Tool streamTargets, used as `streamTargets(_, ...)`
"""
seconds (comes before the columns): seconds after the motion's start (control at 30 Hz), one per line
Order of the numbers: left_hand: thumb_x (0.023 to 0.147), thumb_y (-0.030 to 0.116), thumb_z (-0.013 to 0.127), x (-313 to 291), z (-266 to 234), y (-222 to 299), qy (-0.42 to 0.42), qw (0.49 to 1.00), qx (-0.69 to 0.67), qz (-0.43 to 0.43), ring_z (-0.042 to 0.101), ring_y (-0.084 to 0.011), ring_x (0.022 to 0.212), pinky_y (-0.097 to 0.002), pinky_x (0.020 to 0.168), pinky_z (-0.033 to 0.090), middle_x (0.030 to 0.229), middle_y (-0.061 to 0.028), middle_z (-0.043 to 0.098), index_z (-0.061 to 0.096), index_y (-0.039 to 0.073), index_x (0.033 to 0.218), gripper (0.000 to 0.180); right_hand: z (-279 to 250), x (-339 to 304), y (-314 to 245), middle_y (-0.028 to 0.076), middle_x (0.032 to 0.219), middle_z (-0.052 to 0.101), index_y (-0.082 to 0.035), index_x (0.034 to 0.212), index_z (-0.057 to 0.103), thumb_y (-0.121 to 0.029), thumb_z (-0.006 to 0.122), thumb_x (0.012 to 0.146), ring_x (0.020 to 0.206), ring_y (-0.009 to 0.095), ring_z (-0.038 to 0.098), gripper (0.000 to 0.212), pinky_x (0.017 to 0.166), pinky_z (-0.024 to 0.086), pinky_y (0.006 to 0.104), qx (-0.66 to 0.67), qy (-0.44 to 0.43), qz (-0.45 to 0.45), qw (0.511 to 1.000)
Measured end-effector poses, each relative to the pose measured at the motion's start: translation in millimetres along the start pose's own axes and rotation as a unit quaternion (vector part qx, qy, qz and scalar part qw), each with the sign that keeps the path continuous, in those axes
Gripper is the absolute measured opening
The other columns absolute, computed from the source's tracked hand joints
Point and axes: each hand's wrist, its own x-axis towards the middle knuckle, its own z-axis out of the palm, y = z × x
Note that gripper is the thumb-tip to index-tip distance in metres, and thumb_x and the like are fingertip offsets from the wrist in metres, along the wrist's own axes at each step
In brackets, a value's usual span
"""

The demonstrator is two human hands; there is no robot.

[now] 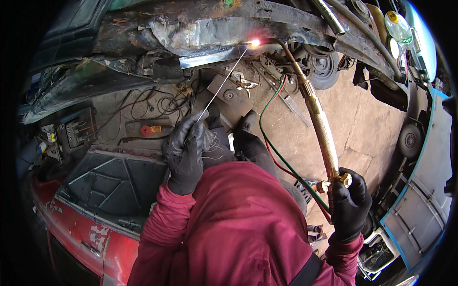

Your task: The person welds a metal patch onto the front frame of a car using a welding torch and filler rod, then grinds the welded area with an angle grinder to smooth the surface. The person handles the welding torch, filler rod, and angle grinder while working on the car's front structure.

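Note:
My right hand [350, 202], in a black glove, is closed round the valve end of a brass gas welding torch [320, 114]. The torch's bent tip reaches up to a bright glowing spot [255, 43] on a vehicle's bare metal panel [205, 34]. Between the fingers of my gloved left hand [185, 155] is a thin filler rod [223, 85], its far end meeting that glow. Loose wire [214, 148] curls beside the left hand. Just left of the glow, a shiny metal strip [210, 58] lies along the panel's lower edge.
Green and red hoses [268, 136] hang from the torch past my legs. An angle grinder [155, 129], cables and metal pieces lie on the floor. A red car body [114, 252] stands at the left, a blue-edged panel [420, 205] at the right. A plastic bottle [398, 28] is at the upper right.

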Motion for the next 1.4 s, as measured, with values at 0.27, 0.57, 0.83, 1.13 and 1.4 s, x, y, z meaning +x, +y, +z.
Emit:
streamTargets(0.27,0.116,0.019,0.054,-1,3,2,0.01,0.999,-0.023,-0.026,0.043,-0.0062,0.064,-0.0309,0.072,0.049,0.069,0.0028,0.049,0.066,-0.006,0.138,0.036,-1,1,-1,0.008,0.108,0.077,0.004,0.125,0.071,-0.001,0.071,0.095,0.097,0.014,0.072,0.03,0.09,0.056,0.0304,0.007,-0.003,0.022,1.0)
streamTargets(0.57,0.113,0.013,0.056,-1,-4,-6,0.008,0.999,-0.032,-0.022,0.043,-0.0036,0.068,-0.0245,0.066,0.04,0.078,0.0047,0.053,0.068,-0.005,0.138,0.033,-1,4,1,0.007,0.106,0.077,0.003,0.123,0.071,-0.002,0.071,0.096,0.095,0.013,0.072,0.028,0.088,0.057,0.0302,-0.006,0.004,0.056,0.998)
streamTargets(0.83,0.115,0.017,0.054,0,-5,-7,0.008,1.0,0.007,-0.017,0.044,-0.0064,0.063,-0.0306,0.071,0.048,0.069,0.0028,0.049,0.065,-0.007,0.138,0.036,0,5,1,0.008,0.105,0.077,0.002,0.123,0.071,-0.002,0.071,0.095,0.094,0.013,0.072,0.028,0.087,0.057,0.0299,-0.016,-0.002,0.008,1.0)
streamTargets(1.13,0.115,0.016,0.052,-1,-6,-6,0.004,1.0,0.017,-0.005,0.045,-0.0075,0.063,-0.0323,0.072,0.049,0.068,0.0019,0.048,0.064,-0.005,0.141,0.035,1,4,0,0.006,0.104,0.077,0.003,0.123,0.071,-0.005,0.07,0.097,0.093,0.012,0.069,0.027,0.086,0.055,0.0296,0.0,0.001,0.002,1.0)
streamTargets(1.4,0.113,0.013,0.056,-3,-3,-5,0.016,0.999,-0.027,-0.017,0.047,-0.0032,0.069,-0.0248,0.066,0.042,0.081,0.0037,0.057,0.068,-0.005,0.137,0.032,-1,5,1,0.007,0.107,0.077,0.004,0.124,0.071,-0.008,0.073,0.097,0.095,0.013,0.071,0.03,0.089,0.056,0.0308,-0.001,-0.006,0.0,1.0)
